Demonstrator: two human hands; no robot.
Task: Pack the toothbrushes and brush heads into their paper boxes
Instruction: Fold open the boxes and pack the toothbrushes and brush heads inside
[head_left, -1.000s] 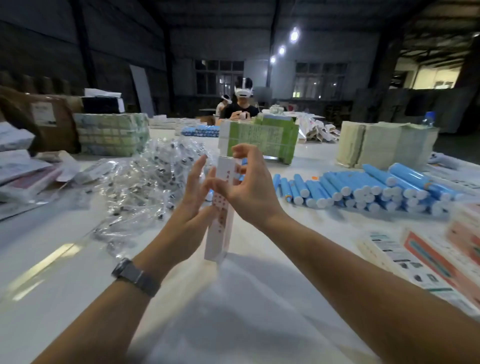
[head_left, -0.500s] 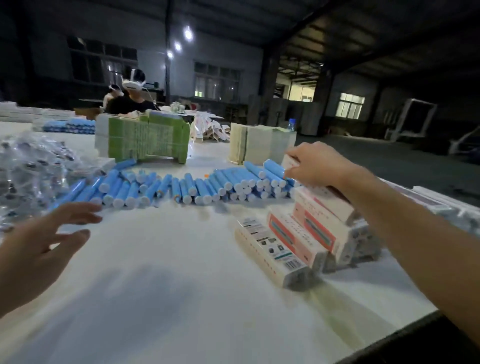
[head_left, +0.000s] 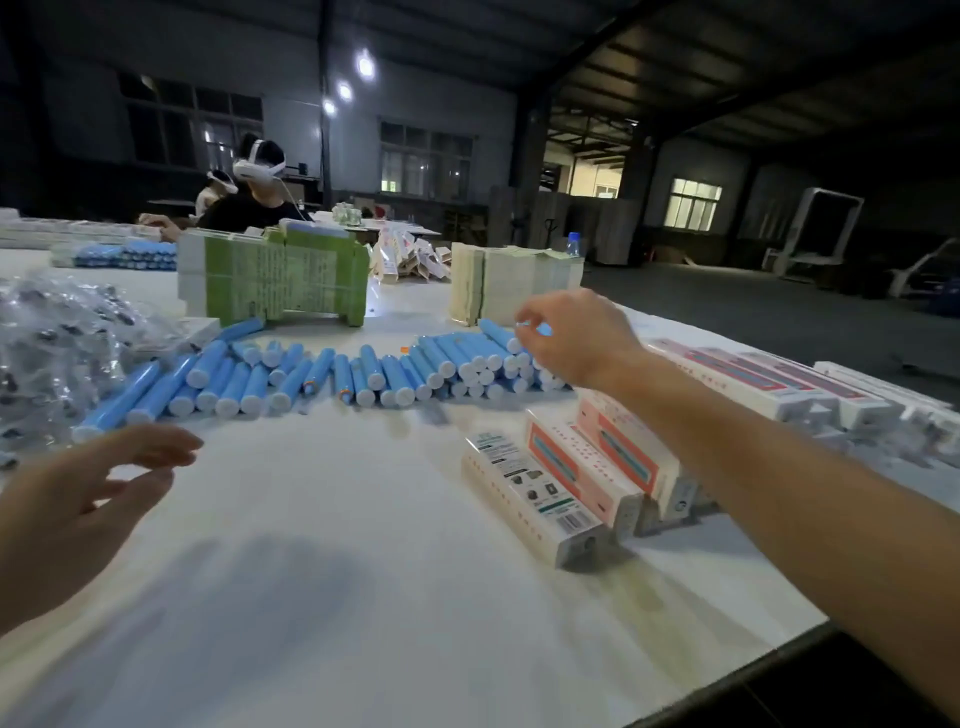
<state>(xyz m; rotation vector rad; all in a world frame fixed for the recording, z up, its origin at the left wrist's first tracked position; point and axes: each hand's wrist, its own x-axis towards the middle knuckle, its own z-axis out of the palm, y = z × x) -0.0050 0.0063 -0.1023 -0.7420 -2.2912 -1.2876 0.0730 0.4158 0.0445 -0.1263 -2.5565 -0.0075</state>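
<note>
Head view: right hand reaches over the far right end of the blue toothbrush handles, fingers curled, fingertips close together just above the top handle; contact with it can't be told, looks like it holds nothing. Left hand hovers low at left over the white worktop, fingers spread and relaxed, holding nothing. Handles lie in a loose row across the worktop, heaped higher at the right. Packed paper boxes lean side by side under the right forearm, more long boxes beyond. Clear bagged brush heads pile at far left. Green flat-carton stack and cream stack stand behind the handles.
</note>
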